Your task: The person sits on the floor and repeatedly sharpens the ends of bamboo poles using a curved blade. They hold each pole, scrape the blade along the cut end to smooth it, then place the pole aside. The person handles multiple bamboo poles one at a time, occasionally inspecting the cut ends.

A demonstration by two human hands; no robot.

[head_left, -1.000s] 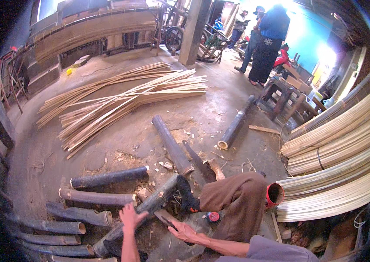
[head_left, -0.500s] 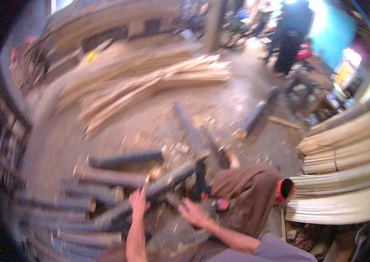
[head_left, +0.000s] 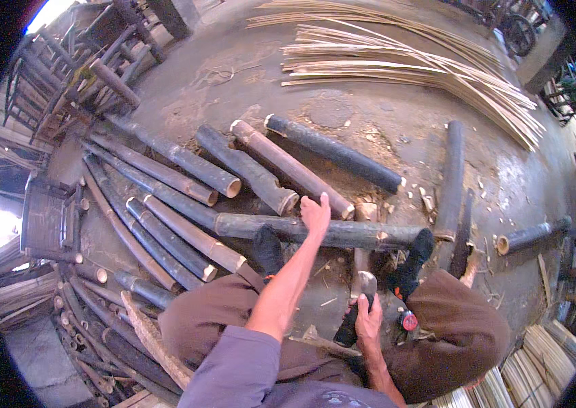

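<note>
The dark bamboo pole (head_left: 348, 234) is crossed by the left hand (head_left: 316, 215), fingers loosely spread toward its far side, contact unclear; nearer, a metal tool (head_left: 367, 283) is gripped by the right hand (head_left: 369, 321).

Bamboo pole (head_left: 349, 233) crosswise in front — strips (head_left: 451, 78) beyond, other poles (head_left: 194, 232) leftward

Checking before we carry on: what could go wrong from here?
The metal-ended tool in the right hand could slip toward the nearby right foot. The round dark pole lying near both feet might roll. The left hand, close to it and a brownish pole, could get pinched.
</note>
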